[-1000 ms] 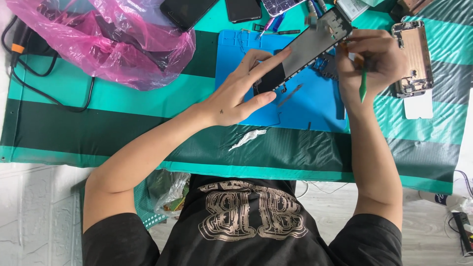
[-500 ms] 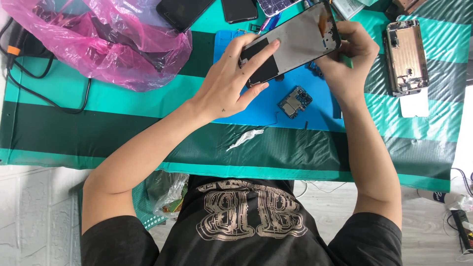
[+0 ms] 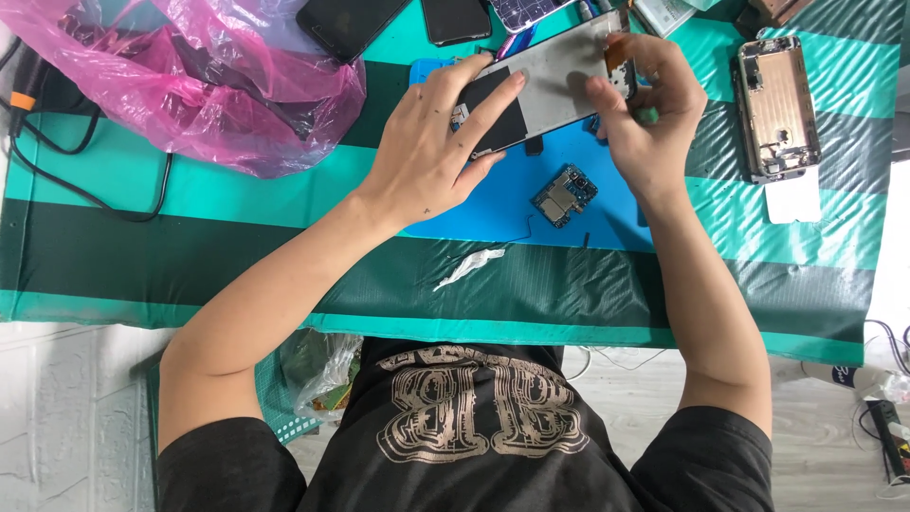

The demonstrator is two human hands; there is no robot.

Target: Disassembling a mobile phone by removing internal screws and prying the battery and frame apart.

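Gripping phone screen panel (image 3: 555,81), both hands, top edge hidden

Phone screen panel (image 3: 555,81) partly covered by both hands; dark phones (image 3: 351,24) cropped at top edge; circuit board (image 3: 564,194) detail unreadable.

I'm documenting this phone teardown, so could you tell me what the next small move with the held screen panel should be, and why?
Probably lower the screen panel flat onto the blue mat. Both the left hand and right hand hold it in the air, with the right fingers by its orange flex end, so resting it would free a hand.
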